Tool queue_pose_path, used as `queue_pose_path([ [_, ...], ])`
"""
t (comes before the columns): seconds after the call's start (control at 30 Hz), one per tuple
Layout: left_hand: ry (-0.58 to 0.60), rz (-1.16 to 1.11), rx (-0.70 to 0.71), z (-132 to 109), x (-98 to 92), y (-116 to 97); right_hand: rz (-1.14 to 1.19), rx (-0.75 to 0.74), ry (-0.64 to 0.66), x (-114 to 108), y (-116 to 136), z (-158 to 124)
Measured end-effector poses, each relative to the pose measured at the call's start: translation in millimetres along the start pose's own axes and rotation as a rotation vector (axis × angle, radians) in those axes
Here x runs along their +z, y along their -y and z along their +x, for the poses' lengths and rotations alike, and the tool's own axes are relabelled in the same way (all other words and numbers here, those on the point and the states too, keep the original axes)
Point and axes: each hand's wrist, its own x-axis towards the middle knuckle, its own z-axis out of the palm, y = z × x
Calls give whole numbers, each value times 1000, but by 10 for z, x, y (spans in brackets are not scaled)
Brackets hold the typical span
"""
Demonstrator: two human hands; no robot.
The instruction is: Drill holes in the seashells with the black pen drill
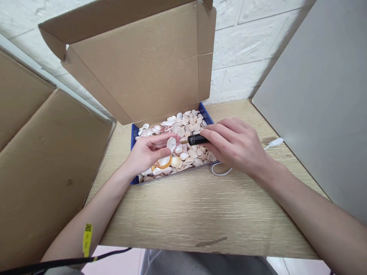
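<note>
My left hand (151, 149) pinches a white seashell (171, 144) between thumb and fingers, above the box of shells. In my right hand (233, 143) is a small black mini drill (197, 139) with a brass-coloured tip. That tip points left at the shell; whether it touches the shell, I cannot tell. Under both hands the open cardboard box (134, 131) with blue sides holds many pale seashells (176, 162). A yellow-orange twisted cord (165, 165) lies on the shells just below my left hand.
The box's brown lid (137, 65) stands raised against the white brick wall (246, 38). A white cable (220, 174) with a white plug (275, 142) lies on the wooden table (177, 214). Cardboard (43, 164) borders the left, a grey panel (321, 84) the right.
</note>
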Motion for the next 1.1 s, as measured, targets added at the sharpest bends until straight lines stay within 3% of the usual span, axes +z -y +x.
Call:
queue_pose_path([
  [0.13,8,-3,-11,-2,19,-20,22,18,-31,9,3,8],
  [0.6,-8,-39,-22,-12,25,5,95,147,73,57,86,-35],
  [0.87,-19,-13,-28,-6,37,-18,43,23,-12,9,32,3],
  [1.1,108,-48,-48,-9,41,-28,9,-49,-149,15,16,-6],
])
